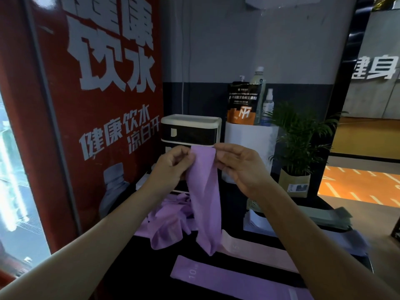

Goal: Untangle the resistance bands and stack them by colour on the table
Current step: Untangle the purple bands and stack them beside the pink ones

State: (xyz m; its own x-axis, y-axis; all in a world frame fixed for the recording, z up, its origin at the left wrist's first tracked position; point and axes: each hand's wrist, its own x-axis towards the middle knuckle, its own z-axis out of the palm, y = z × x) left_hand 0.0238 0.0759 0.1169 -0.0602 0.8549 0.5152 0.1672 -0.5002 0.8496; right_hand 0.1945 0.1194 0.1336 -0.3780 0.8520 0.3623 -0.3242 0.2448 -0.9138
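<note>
- Above the black tabletop (242, 254), we see the left hand (171, 167) and right hand (240, 167) pinching the top edge of a purple resistance band (204, 202), fingers curled on it.
- Behind its hanging end lies a tangled purple pile (166, 221).
- Nearer us than that pile lie a flat purple band (227, 280) and a pink band (257, 252).
- Right of the pile sits a grey-green stack (329, 217).

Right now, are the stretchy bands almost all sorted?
Partly. Done: a purple band, a pink band and a green stack lie flat on the table. In hand: the left hand and right hand pinch the top of a hanging purple band. Left: a tangled purple heap.
</note>
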